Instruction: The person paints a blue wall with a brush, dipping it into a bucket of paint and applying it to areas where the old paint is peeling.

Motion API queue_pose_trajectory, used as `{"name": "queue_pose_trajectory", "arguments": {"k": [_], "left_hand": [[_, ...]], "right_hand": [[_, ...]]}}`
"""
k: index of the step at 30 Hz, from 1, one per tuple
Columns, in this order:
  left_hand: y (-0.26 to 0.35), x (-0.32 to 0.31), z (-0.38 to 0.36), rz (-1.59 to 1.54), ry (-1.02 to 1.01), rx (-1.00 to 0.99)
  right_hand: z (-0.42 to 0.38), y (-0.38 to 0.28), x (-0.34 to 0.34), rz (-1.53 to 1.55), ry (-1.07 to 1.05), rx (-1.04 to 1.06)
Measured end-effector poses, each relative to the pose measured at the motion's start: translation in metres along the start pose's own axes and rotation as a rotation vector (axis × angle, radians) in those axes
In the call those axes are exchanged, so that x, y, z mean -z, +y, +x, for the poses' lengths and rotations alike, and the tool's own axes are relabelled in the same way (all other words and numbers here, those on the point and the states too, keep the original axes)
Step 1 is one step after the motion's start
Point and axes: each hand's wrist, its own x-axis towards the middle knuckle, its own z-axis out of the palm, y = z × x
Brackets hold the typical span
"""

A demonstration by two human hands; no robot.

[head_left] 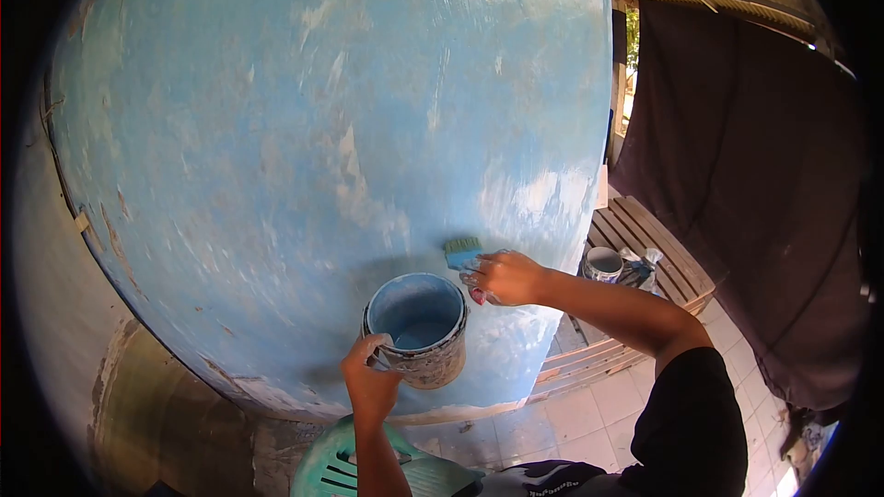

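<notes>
At the bottom edge, nearest the camera, a green plastic chair (336, 469) shows its slatted back, and the left forearm rises over it. The left hand (370, 377) is closed on the near rim of a paint can (419, 329), thumb over the lip and the other fingers wrapped on the outside, holding it up in the air. The can is spattered outside and holds blue paint, its mouth tipped a little towards the camera. Just right of the can, the right hand (505, 278) grips a brush (462, 250) with its fingers curled shut around the handle; the blue-loaded bristles point up and left and lie against the wall (304, 129), or so close that contact cannot be judged from this angle. The wall is a broad blue surface, patchy and scuffed with pale marks, filling most of the view just behind both hands. To the right and farther back stands a slatted wooden bench (658, 258) with a second can (603, 263) on it, beside something crumpled. White floor tiles (589, 414) lie below, and a dark cloth (746, 184) hangs beyond the bench.
</notes>
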Motion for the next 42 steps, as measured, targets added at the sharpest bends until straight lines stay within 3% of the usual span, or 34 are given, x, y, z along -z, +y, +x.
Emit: {"name": "queue_pose_trajectory", "arguments": {"k": [6,8,10,13,16,18,20,22,23,24,27,30,32,36,38,40,42], "left_hand": [[0.006,-0.006,-0.002,0.004,-0.054,-0.016],[0.004,-0.012,-0.001,-0.008,-0.059,-0.002],[0.002,-0.016,-0.001,-0.027,-0.066,0.018],[0.001,-0.024,-0.002,-0.052,-0.058,0.056],[-0.003,-0.027,-0.005,-0.100,-0.017,0.057],[-0.009,-0.026,-0.005,-0.093,-0.024,0.097],[-0.007,-0.027,-0.007,-0.086,-0.020,0.069],[-0.005,-0.027,-0.003,-0.078,-0.012,0.036],[-0.004,-0.027,-0.003,-0.064,-0.018,0.042],[-0.002,-0.026,-0.004,-0.049,-0.024,0.049],[0.003,-0.028,-0.003,-0.051,-0.062,0.074],[0.001,-0.030,-0.005,-0.058,-0.016,0.068],[0.000,-0.030,-0.005,-0.063,-0.009,0.064],[0.000,-0.026,-0.007,-0.062,-0.002,0.052],[0.003,-0.024,-0.009,-0.049,-0.007,0.059],[0.005,-0.023,-0.006,-0.035,-0.011,0.052],[0.003,-0.021,-0.006,-0.021,-0.039,0.051]], "right_hand": [[0.006,0.069,0.132,-0.206,0.515,-0.124],[0.004,0.074,0.160,-0.457,0.645,-0.147],[-0.001,0.079,0.149,-0.516,0.612,-0.189],[-0.023,0.075,0.069,-0.517,0.542,-0.102],[-0.047,0.031,-0.008,-0.367,0.343,-0.035],[-0.049,0.006,-0.026,-0.080,0.077,-0.013],[-0.052,0.011,-0.027,-0.030,-0.076,-0.050],[-0.040,0.026,0.023,-0.023,0.090,-0.129],[-0.032,0.043,0.048,-0.083,0.266,-0.036],[-0.028,0.047,0.089,-0.036,0.271,-0.143],[-0.016,0.070,0.122,-0.394,0.557,-0.178],[-0.014,0.068,0.110,-0.440,0.597,-0.291],[-0.020,0.070,0.059,-0.441,0.581,-0.190],[-0.051,0.021,-0.027,-0.155,0.340,-0.172],[-0.058,0.002,-0.040,0.103,0.099,-0.214],[-0.062,0.006,-0.026,0.178,0.049,-0.239],[-0.059,0.030,0.004,0.104,0.266,-0.151]]}}
